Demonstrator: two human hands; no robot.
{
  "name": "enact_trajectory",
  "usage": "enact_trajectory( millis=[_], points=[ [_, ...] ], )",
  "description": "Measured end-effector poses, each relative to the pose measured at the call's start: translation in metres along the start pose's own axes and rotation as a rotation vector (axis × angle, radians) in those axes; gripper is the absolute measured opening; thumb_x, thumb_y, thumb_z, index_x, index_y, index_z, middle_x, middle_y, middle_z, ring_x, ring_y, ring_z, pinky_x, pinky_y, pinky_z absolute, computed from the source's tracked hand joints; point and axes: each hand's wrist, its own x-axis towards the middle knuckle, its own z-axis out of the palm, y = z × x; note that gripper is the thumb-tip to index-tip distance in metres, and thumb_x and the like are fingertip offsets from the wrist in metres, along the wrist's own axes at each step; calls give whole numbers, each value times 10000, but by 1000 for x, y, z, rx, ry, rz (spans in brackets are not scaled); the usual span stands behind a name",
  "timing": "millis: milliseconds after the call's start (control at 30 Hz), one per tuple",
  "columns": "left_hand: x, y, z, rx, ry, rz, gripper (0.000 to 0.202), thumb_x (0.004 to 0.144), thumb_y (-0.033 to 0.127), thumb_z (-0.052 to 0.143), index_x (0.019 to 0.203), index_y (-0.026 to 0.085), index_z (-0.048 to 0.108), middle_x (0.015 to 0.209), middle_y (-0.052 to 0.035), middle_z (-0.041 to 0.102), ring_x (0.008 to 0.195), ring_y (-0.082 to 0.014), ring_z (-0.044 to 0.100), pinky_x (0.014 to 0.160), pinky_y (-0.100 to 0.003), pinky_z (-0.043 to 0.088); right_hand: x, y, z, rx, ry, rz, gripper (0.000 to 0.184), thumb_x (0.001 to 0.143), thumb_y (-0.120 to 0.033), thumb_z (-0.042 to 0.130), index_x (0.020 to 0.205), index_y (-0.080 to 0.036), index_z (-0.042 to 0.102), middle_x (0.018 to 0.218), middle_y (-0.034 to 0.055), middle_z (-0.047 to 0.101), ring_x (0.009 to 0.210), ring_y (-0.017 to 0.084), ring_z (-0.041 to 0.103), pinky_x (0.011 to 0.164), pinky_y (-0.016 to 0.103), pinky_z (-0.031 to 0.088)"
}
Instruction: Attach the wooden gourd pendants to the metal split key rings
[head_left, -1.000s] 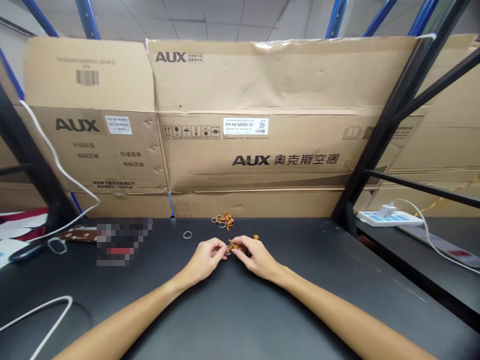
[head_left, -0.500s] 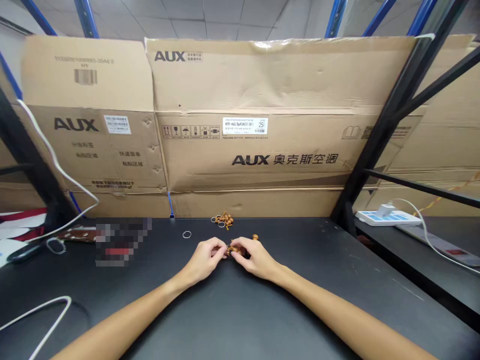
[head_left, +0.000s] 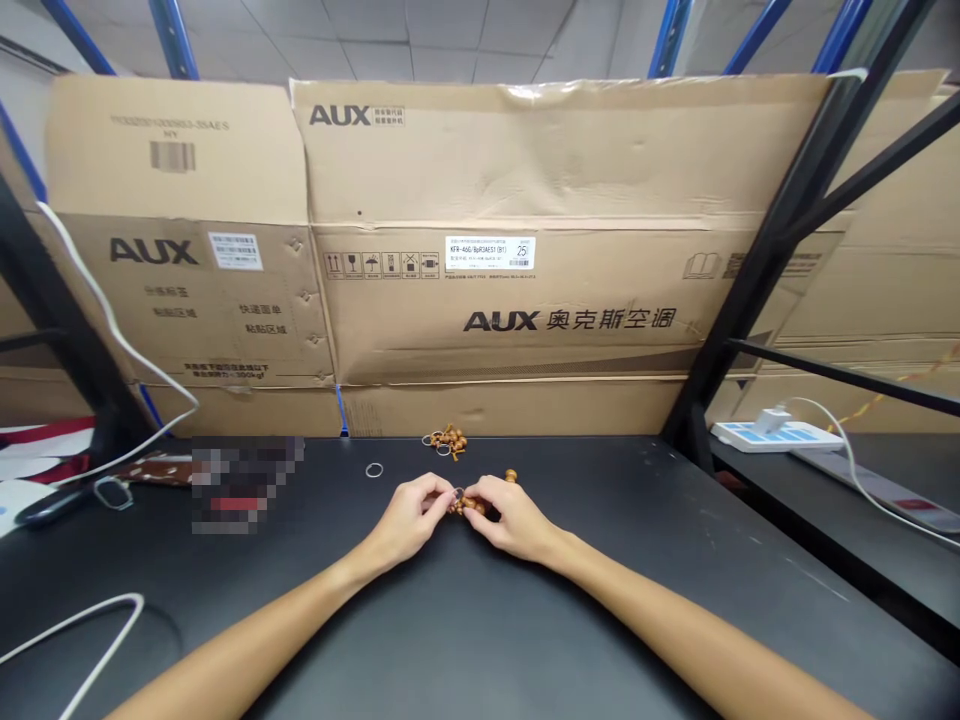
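My left hand [head_left: 409, 517] and my right hand [head_left: 512, 515] meet at the middle of the black table [head_left: 480, 620]. Both pinch a small brown wooden charm [head_left: 466, 503] with a metal ring between the fingertips. One more brown piece [head_left: 511, 475] lies just behind my right hand. A small heap of brown charms with rings [head_left: 446, 440] sits further back near the cardboard. A single loose metal ring [head_left: 374, 470] lies to the left of my left hand.
Large AUX cardboard boxes [head_left: 525, 240] stand upright along the table's back edge. A black frame post [head_left: 757, 270] rises at right, with a white power strip [head_left: 772, 435] beyond it. White cables [head_left: 97, 620] and a dark gadget [head_left: 52, 500] lie at left.
Both hands stay pinched on the charm; only the fingertips shift slightly. Nothing else on the table has moved.
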Motion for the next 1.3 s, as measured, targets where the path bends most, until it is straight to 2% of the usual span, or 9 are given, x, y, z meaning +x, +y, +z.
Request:
enact_trajectory(
  millis=[133,300,467,733,833,967,1167,1300],
  points=[
    [1,-2,0,-63,-12,-5,228,883,345,520,823,145,610,820,-42,608,757,-152,567,727,-263,473,0,1,1,-47,-17,-27,107,861,-191,528,941,-180,599,795,37,585,725,158,531,682,271,441],
    [3,-4,-3,-172,-105,-40,266,856,382,559,736,147,593,900,-59,612,826,-159,579,794,-273,467,0,2,2,-103,1,-10,124,879,-198,523,979,-189,596,843,48,583,781,172,532,718,284,444],
    [6,-6,-7,-78,-164,-51,323,868,401,533,686,146,614,928,-56,593,802,-145,560,745,-248,447,0,1,2,-130,-28,-34,132,890,-213,521,998,-196,595,859,51,577,790,174,529,720,286,447],
    [9,-4,-12,-32,-184,-20,323,894,416,488,759,159,631,914,-46,564,808,-147,525,703,-243,434,0,1,1,-163,-33,-19,125,890,-212,516,975,-193,605,843,49,573,771,171,526,702,283,451],
    [8,-4,-10,-38,-205,-44,383,887,439,493,665,148,607,922,-48,554,765,-133,519,663,-235,432,0,0,2,-164,-23,-22,132,897,-219,515,996,-194,599,851,48,575,778,172,524,714,286,449],
    [7,-3,-6,-17,-185,-101,454,854,469,531,548,134,543,880,-28,519,609,-83,466,591,-224,417,0,0,1,-142,-46,-76,123,902,-222,512,988,-194,594,846,48,566,766,168,517,700,277,444],
    [6,2,-8,24,-217,-72,383,888,439,458,711,154,644,1028,-50,509,740,-114,522,717,-244,445,0,-1,0,-148,-15,-23,123,903,-213,506,989,-197,592,857,50,572,778,172,527,710,287,446],
    [6,1,-8,6,-217,-86,459,877,483,473,599,142,606,953,-40,519,628,-90,495,627,-232,443,0,-2,0,-130,-34,-59,110,907,-225,507,979,-203,587,849,47,564,775,171,526,704,280,447]
  ],
)
